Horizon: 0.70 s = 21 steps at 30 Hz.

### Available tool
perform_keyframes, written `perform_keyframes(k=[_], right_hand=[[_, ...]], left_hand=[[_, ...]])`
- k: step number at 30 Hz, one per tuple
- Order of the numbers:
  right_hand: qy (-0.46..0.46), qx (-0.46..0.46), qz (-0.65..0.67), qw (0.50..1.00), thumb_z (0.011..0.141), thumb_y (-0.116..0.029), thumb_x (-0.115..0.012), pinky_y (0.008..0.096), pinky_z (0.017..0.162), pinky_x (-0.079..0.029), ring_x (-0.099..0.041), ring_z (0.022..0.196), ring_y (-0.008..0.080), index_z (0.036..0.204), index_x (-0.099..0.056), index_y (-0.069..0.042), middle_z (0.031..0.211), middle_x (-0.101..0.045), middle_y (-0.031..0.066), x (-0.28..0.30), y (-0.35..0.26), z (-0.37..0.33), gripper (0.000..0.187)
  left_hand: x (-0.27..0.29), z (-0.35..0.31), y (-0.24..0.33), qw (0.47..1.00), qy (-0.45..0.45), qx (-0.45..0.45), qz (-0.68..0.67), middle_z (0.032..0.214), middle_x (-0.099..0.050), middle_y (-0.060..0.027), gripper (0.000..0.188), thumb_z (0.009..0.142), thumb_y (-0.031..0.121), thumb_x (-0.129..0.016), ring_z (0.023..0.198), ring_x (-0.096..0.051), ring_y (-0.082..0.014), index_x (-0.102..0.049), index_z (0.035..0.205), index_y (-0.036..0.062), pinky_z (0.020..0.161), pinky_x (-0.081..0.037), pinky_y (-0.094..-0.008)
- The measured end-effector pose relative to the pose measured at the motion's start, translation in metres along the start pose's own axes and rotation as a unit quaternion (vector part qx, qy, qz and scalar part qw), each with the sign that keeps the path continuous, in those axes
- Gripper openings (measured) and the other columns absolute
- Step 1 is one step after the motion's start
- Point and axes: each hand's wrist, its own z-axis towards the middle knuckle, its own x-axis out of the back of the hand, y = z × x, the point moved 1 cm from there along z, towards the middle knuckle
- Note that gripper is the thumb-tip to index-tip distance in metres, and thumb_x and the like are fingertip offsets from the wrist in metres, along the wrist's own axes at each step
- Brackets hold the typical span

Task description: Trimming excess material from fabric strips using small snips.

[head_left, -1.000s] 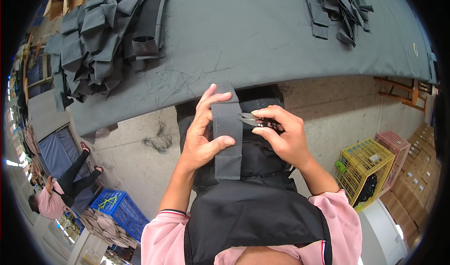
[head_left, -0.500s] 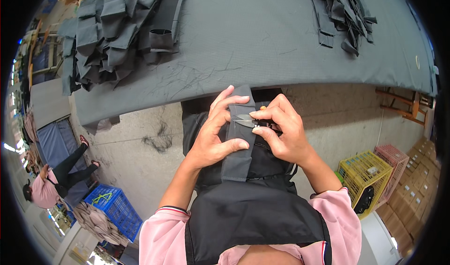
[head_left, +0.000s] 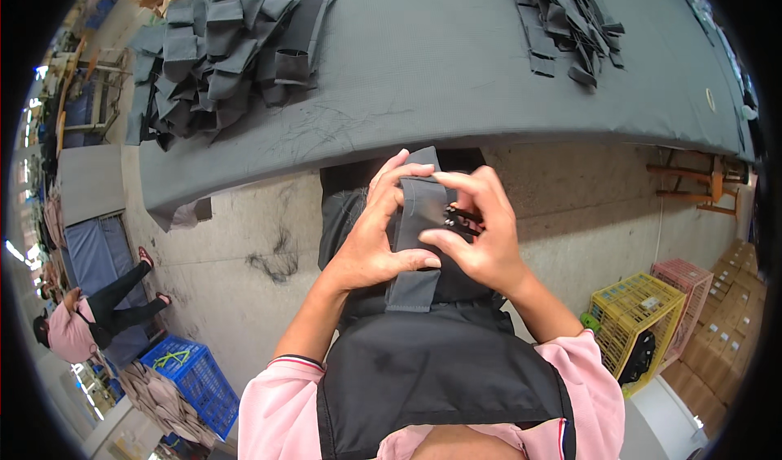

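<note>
My left hand is closed on a dark grey fabric strip, its thumb on one side and its fingers around the far part. The strip lies lengthwise in front of my black apron, with visible stitching across it. In my right hand sits a pair of small black-handled thread snips, tucked between fingers and palm. The blades are smeared by motion over the strip. My right thumb tip touches or nearly touches the strip's right edge.
Ahead stretches a grey cloth-covered table with a heap of grey strips at left and a smaller bundle at right. Loose threads lie about. Yellow and blue crates stand on the floor. Another person is at far left.
My right thumb has moved left and slightly down from the snips toward the strip. The snips' blades, sharp before, are now blurred. My left hand keeps its hold.
</note>
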Motion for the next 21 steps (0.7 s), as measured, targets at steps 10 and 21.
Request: perform_keyframes(k=[10,21], right_hand=[[0.080,-0.110,0.044,0.990,0.088,-0.009,-0.061,0.0219,0.051,-0.036,-0.043,0.053,0.0039,0.077,-0.057,0.001,0.066,-0.056,-0.0008,0.020,0.040,-0.001,0.016],[0.001,-0.035,0.080,0.996,0.080,-0.001,-0.068,0.0218,0.054,-0.040,-0.046,0.060,0.0039,0.087,-0.058,-0.001,0.068,-0.055,0.0003,-0.022,0.024,0.060,0.012]], left_hand=[[0.015,0.010,0.010,0.993,0.102,-0.012,0.064,0.132,-0.048,-0.0123,0.033,0.069,0.017,-0.075,0.136,-0.026,-0.0377,-0.055,0.092,0.0037,0.107,-0.024,-0.0473],[0.030,0.047,0.000,0.980,0.103,-0.070,0.158,0.128,-0.051,-0.0132,0.034,0.065,0.009,-0.074,0.134,-0.027,-0.0409,-0.042,0.076,0.0055,0.105,-0.025,-0.0500]])
